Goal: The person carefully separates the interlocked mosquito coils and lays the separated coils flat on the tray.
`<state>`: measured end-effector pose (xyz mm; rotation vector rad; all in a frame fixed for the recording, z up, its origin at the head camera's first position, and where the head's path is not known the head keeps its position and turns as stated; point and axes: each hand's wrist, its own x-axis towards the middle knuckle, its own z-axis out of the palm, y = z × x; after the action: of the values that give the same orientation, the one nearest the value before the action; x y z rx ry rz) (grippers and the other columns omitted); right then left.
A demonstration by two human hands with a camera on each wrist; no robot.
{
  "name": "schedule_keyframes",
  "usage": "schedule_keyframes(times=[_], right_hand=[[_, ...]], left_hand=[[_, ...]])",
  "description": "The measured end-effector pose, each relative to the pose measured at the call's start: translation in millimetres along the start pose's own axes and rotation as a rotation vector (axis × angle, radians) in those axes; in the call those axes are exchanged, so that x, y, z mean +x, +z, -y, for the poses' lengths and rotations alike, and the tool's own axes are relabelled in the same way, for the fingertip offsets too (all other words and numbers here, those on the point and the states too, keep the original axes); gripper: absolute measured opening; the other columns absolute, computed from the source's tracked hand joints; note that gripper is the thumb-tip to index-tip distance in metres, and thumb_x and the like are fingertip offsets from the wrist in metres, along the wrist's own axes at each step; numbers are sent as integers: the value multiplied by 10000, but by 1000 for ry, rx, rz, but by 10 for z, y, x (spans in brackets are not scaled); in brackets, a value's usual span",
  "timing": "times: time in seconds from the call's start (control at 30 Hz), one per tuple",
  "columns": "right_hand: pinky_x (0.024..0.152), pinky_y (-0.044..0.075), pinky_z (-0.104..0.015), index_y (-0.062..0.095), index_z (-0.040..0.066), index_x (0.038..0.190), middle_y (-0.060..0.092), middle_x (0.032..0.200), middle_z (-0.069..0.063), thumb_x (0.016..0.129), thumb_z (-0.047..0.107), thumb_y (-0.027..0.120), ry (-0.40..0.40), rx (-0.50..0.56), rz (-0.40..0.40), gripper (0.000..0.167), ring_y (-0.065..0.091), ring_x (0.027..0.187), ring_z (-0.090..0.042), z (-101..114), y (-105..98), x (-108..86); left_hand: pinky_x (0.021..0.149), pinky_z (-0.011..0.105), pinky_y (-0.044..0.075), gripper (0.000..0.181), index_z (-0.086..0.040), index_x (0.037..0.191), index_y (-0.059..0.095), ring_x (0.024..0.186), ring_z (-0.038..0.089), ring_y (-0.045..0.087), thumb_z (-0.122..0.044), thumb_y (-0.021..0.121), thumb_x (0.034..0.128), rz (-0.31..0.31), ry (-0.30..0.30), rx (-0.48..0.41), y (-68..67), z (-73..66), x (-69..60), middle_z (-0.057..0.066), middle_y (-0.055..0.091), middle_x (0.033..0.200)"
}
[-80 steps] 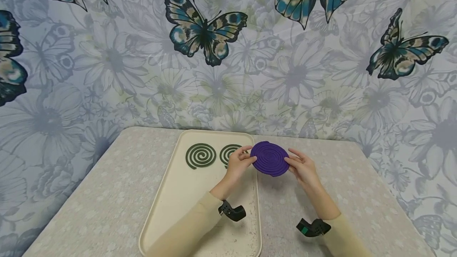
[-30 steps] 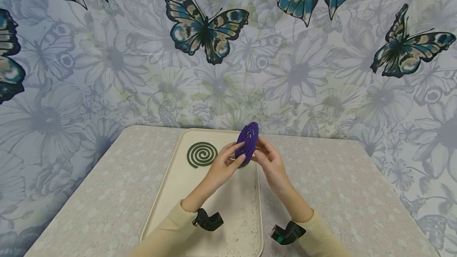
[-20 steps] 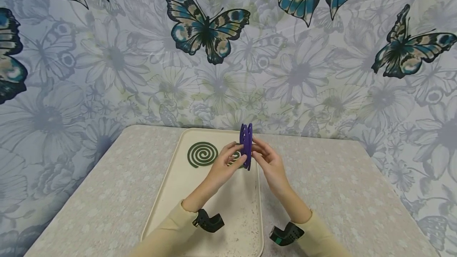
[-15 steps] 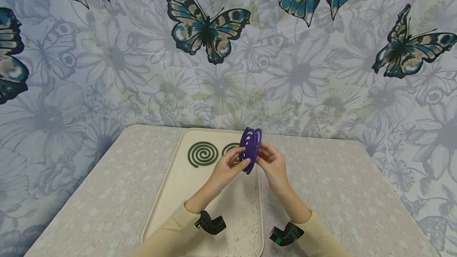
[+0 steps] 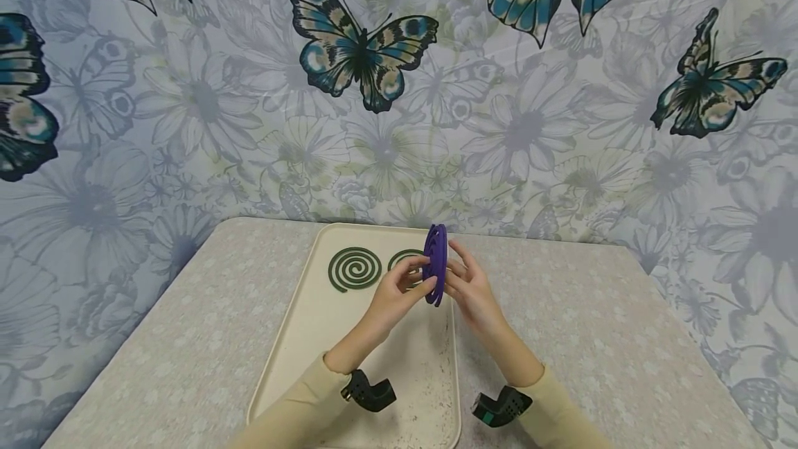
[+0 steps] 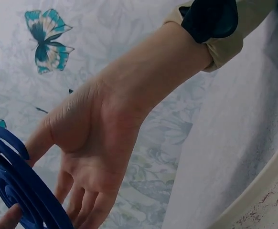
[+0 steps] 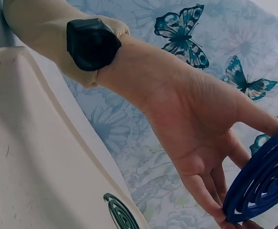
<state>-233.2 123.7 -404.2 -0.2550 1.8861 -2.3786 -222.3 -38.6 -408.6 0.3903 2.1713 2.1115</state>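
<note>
A purple spiral coil, which looks like a mosquito coil, stands nearly on edge above the tray's right side. My left hand pinches its lower near side between thumb and fingers. On the coil's other face, fingertips of my right hand touch it, with the index finger raised and fairly straight. The left wrist view shows the palm of the right hand beside the coil, which looks blue there. In the right wrist view the left hand is at the coil's rim.
A green spiral coil lies flat at the far left of the cream tray. Beside it, a second green coil is partly hidden by my left hand. Dark crumbs speckle the tray's near right. A patterned cloth covers the table.
Both hands brought the purple coil leftward from the tray's right edge and turned it from face-on to edge-on. Its layers stood apart moments ago and are closer together now. The right fingers have shifted.
</note>
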Motion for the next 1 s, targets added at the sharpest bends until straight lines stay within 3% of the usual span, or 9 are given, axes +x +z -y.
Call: schedule_keyframes(times=[0.13,0.27,0.4,0.53,0.67,0.77,0.9,1.0], right_hand=[[872,512,-183,197,71,1507,506,1294,-114,949,-3,464,25,89,24,624,619,984,-21,1,-6,8],[908,485,-184,161,88,1521,494,1316,-77,973,30,438,66,140,69,616,592,1041,-15,-1,-18,19],[885,488,-201,171,77,1511,549,1212,-4,985,34,403,99,157,82,576,587,1015,-37,-11,-31,37],[840,507,-193,198,57,1496,479,1272,-62,956,11,456,71,114,10,600,597,967,-36,-12,-31,59],[817,518,-193,267,28,1459,412,1315,-144,909,-3,533,43,55,-88,612,602,907,-36,4,-40,88],[802,528,-189,305,31,1437,435,1250,-117,900,-6,559,42,47,-138,596,610,880,-40,27,-67,109],[735,533,-156,338,68,1426,485,1146,-53,898,-17,580,56,81,-202,587,618,842,-45,66,-122,143],[680,527,-140,364,81,1407,501,1087,-23,885,-39,593,63,119,-256,582,617,786,-38,96,-165,175]], left_hand=[[949,392,518,411,-119,1268,571,1206,299,560,-227,679,886,-21,-3,8,-6,-13,6,91,528,1359],[1005,438,485,417,-111,1268,585,1247,311,537,-232,684,881,-18,-1,11,-5,-27,1,94,545,1358],[1023,459,469,426,-108,1265,593,1258,314,527,-246,691,874,-21,-3,20,2,-43,-3,97,562,1346],[956,437,513,419,-107,1241,600,1230,339,540,-224,713,855,-74,-11,33,1,-52,9,121,530,1345],[887,420,538,425,-128,1214,621,1224,356,529,-245,746,825,-166,-7,101,-24,-44,39,129,493,1330],[943,459,499,419,-144,1185,651,1241,335,504,-253,770,798,-235,14,148,-52,-37,70,116,516,1309],[990,496,465,379,-129,1139,679,1229,327,512,-224,781,787,-296,29,144,-97,-26,116,100,562,1289],[858,370,523,334,-110,1107,687,1107,265,586,-193,772,795,-332,14,105,-143,-29,149,76,597,1234]])
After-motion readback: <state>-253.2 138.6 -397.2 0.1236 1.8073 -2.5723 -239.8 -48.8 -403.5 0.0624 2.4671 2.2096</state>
